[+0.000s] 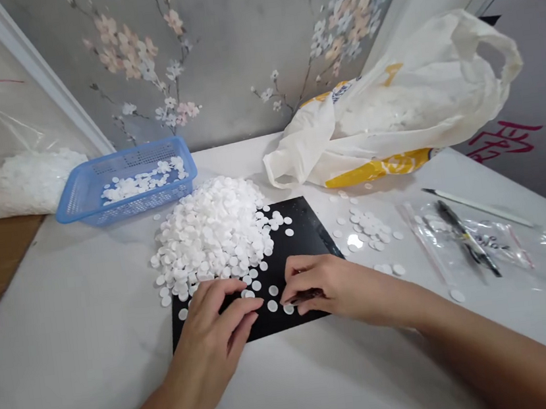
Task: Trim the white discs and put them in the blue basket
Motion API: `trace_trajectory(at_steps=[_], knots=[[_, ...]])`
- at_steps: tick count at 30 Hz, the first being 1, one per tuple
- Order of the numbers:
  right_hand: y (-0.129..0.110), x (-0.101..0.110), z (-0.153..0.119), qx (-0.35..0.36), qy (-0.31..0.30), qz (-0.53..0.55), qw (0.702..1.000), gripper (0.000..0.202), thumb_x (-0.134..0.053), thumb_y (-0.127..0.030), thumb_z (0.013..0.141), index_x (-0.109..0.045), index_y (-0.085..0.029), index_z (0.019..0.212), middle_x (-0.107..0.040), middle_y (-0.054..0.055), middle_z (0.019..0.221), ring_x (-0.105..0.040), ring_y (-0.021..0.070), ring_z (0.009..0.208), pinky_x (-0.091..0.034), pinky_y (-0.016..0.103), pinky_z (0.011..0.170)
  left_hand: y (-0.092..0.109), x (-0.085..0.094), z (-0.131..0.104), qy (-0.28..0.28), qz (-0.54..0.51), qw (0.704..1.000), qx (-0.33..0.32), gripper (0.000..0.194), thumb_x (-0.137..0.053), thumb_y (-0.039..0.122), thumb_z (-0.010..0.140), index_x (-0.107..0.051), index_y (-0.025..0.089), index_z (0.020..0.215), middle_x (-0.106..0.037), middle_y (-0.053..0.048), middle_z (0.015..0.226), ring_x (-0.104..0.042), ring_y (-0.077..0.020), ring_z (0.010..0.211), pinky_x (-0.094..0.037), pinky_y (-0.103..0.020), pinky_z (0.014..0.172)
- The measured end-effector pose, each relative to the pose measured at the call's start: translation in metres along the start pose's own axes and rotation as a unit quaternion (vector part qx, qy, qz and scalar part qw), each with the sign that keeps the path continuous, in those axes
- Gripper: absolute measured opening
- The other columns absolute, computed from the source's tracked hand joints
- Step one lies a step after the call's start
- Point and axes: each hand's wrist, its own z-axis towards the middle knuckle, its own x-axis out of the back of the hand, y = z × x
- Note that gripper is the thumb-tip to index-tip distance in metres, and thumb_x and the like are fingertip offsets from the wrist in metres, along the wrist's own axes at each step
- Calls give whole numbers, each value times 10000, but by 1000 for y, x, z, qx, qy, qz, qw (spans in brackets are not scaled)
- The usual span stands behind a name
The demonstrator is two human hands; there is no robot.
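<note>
A heap of small white round discs (216,228) lies partly on a black mat (301,237), with several loose discs spread in front of it. My left hand (218,324) rests at the heap's near edge, its fingers apart and a few discs close to the fingertips. Across the mat, my right hand (320,285) has its fingers curled together around a thin dark object (307,296). Its kind is mostly hidden by the fingers. A disc (288,309) lies on the mat right at the right fingertips, and another disc (272,305) is between the two hands.
Behind the heap stands a blue basket (129,209) with some discs inside. A filled clear bag (34,184) is at the left. A white plastic bag (391,110) lies back right. More discs (370,227), a pen (469,240) and a clear zip bag (502,249) lie right.
</note>
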Motion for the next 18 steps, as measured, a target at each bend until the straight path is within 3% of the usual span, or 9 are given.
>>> trace_trajectory(at_steps=[5, 7, 14, 18], knots=[[1, 20, -4, -66, 142, -59, 986, 145, -519, -114, 863, -635, -198, 839, -623, 5, 865, -588, 120, 761, -446, 226, 679, 10, -10, 10, 13, 74, 996, -43, 200, -505, 91, 868, -605, 201, 1002, -525, -71, 1038, -441, -200, 953, -395, -348, 809], [3, 24, -6, -104, 172, -83, 976, 131, -524, -128, 855, -621, -201, 806, -630, -6, 830, -580, 123, 728, -430, 232, 643, 12, -15, 11, -2, 92, 995, -46, 199, -498, 82, 867, -616, 209, 965, -524, -77, 1049, -434, -215, 961, -370, -363, 794], [3, 18, -4, -108, 165, -66, 978, 122, -557, -94, 818, -617, -192, 777, -622, -11, 833, -572, 104, 709, -419, 220, 617, 10, -19, 10, -10, 87, 995, -37, 55, -601, 135, 827, -600, 188, 842, -539, -67, 1037, -435, -229, 966, -299, -364, 780], [-1, 5, 0, -89, 148, -36, 984, 139, -546, -74, 827, -631, -184, 822, -611, 4, 871, -581, 102, 734, -440, 220, 641, 9, -14, 10, -6, 67, 998, -5, 157, -671, 187, 784, -604, 217, 923, -557, -49, 1065, -435, -227, 984, -291, -371, 826]])
